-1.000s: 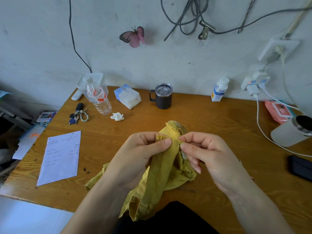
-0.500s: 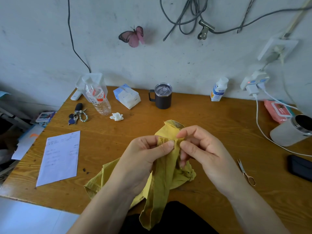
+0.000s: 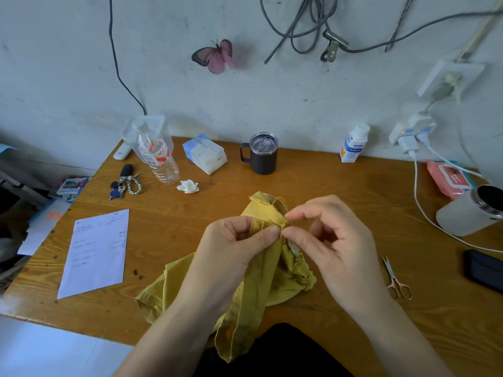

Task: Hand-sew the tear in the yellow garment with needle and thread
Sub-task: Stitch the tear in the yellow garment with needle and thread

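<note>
The yellow garment (image 3: pixel 261 284) lies bunched on the wooden table (image 3: pixel 326 186) in front of me, its lower end hanging over the near edge. My left hand (image 3: pixel 231 251) pinches a raised fold of the cloth between thumb and forefinger. My right hand (image 3: pixel 334 248) meets it from the right, thumb and forefinger pinched at the same fold, where a thin dark needle (image 3: pixel 275 223) sticks out of the fabric. The other right fingers are curled apart. The thread is too fine to make out.
Small scissors (image 3: pixel 396 278) lie right of my right hand, a dark phone (image 3: pixel 484 270) beyond. A white cable (image 3: pixel 424 210), steel cup (image 3: pixel 473 210) and pink wipes pack (image 3: pixel 446 180) sit at right. Mug (image 3: pixel 262 153), tissue pack (image 3: pixel 205 153), bottle (image 3: pixel 158 156), keys (image 3: pixel 123 183) and paper sheet (image 3: pixel 95 251) stand behind and left.
My right hand has lifted and opened its lower fingers while the pinch stays at the fold. The scissors, hidden a second ago, are uncovered. The garment's hanging end shifted slightly.
</note>
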Motion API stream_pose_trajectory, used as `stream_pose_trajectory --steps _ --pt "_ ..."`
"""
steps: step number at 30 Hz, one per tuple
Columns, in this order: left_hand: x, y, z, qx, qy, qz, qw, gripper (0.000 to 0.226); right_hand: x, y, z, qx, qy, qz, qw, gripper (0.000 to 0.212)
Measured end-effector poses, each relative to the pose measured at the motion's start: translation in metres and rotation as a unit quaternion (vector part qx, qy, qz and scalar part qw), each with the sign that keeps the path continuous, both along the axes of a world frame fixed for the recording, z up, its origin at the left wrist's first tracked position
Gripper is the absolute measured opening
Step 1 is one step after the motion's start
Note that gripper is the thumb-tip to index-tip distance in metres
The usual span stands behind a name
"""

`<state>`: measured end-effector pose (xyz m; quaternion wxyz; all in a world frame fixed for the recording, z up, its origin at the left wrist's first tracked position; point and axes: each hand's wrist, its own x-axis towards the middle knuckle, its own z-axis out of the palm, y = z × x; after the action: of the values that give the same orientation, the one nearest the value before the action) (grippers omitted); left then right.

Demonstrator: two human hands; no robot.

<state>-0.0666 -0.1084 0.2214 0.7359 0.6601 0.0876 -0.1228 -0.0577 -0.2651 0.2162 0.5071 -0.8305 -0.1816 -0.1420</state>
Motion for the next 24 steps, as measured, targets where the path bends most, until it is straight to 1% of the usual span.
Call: stream_pose_trajectory --steps 2,5,7,9,12,16,18,21,24 --pt "-0.001 -0.002 0.0 0.025 -0.011 0.003 1.0 0.028 0.001 0.003 0.0 -0.036 -0.037 -0.01 0.999 0.015" --pt "-0.001 -0.005 0.001 0.067 -0.027 0.009 0.997 0.029 0.001 0.006 -0.003 -0.071 -0.065 -0.018 0.995 0.018" --pt "0.0 -0.006 -0.001 0.095 -0.041 0.01 0.995 0.023 -0.001 0.01 -0.008 -0.061 -0.098 -0.03 0.993 0.019" --pt "0.001 -0.007 -0.001 0.112 -0.046 0.011 0.993 0.017 -0.003 0.012 -0.012 -0.029 -0.134 -0.046 0.989 0.017" --pt "0.001 -0.007 -0.001 0.113 -0.046 0.017 0.992 0.015 -0.002 0.012 -0.018 -0.007 -0.15 -0.062 0.987 0.016" --pt "-0.002 -0.007 0.001 0.122 -0.059 0.021 0.991 0.02 0.001 0.013 -0.026 -0.038 -0.13 -0.055 0.989 0.018" --pt "-0.002 -0.008 0.001 0.131 -0.065 0.023 0.989 0.025 0.001 0.016 -0.029 -0.044 -0.134 -0.057 0.988 0.017" --pt "-0.001 -0.012 0.001 0.157 -0.081 0.019 0.984 0.033 -0.001 0.022 -0.032 -0.024 -0.159 -0.073 0.984 0.017" --pt "-0.001 -0.016 0.002 0.176 -0.089 0.025 0.98 0.032 -0.002 0.023 -0.037 0.006 -0.183 -0.081 0.98 0.018"
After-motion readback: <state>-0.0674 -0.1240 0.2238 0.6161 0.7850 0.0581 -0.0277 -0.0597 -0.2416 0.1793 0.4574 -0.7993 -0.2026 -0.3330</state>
